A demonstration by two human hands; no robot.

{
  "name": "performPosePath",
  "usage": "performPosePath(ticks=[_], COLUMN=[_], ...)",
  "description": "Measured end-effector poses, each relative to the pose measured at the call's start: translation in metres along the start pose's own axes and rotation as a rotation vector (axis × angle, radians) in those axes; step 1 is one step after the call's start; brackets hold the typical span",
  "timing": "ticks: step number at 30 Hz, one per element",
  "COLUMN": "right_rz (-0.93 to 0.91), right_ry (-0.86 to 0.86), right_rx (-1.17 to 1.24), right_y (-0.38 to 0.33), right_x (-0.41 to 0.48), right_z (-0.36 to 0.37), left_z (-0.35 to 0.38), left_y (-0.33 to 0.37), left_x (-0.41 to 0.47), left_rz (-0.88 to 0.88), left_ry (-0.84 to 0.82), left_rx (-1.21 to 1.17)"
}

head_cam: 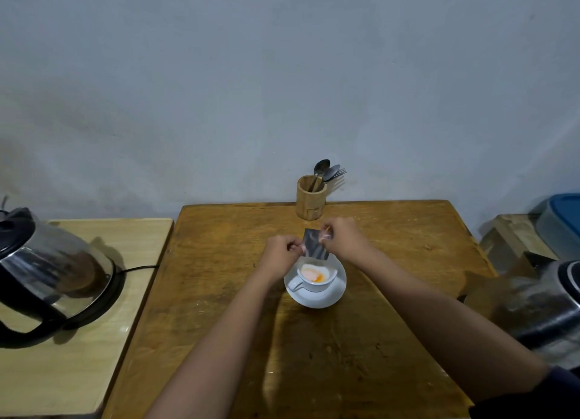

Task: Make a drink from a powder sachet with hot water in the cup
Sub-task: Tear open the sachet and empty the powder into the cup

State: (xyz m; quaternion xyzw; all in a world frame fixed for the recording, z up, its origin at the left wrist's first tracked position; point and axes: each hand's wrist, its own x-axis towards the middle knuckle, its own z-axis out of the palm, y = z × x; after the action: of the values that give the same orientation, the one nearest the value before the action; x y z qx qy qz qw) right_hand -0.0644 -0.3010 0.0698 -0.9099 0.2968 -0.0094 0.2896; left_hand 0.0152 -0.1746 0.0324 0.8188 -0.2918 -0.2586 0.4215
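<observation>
A white cup [317, 282] stands on a white saucer [326, 297] in the middle of the brown wooden table [219, 261], its handle pointing left. Pale and orange powder lies in the cup's bottom. Just above the cup's far rim I hold a silvery sachet [315, 245], tilted toward the cup. My left hand [281, 255] pinches its left edge and my right hand [343, 238] pinches its top right corner. A steel electric kettle [47, 271] with a black handle sits on its base at the left.
A wooden holder [310, 200] with spoons and a fork stands at the table's far edge by the wall. The kettle rests on a lighter side table [78, 356], its cord trailing right. A second metal vessel [552, 308] and a blue-lidded box [561, 221] are at the right.
</observation>
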Motion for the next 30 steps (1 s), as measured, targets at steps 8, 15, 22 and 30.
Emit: performPosePath(ticks=[8, 15, 22, 30], right_rz=[-0.065, -0.12, -0.031, -0.072], right_ry=[0.125, -0.075, -0.194, -0.185], right_rx=[0.429, 0.43, 0.36, 0.282], right_y=[-0.038, -0.061, -0.054, -0.035], right_x=[-0.009, -0.023, -0.039, -0.055], right_z=[0.029, 0.095, 0.154, 0.185], left_z=[-0.04, -0.055, -0.041, -0.014], left_y=[-0.029, -0.094, -0.127, -0.128], left_x=[-0.026, -0.075, -0.112, -0.126], left_rz=[-0.046, -0.228, -0.355, -0.429], left_ry=[0.162, 0.339, 0.334, 0.379], left_rx=[-0.212, -0.242, -0.182, -0.027])
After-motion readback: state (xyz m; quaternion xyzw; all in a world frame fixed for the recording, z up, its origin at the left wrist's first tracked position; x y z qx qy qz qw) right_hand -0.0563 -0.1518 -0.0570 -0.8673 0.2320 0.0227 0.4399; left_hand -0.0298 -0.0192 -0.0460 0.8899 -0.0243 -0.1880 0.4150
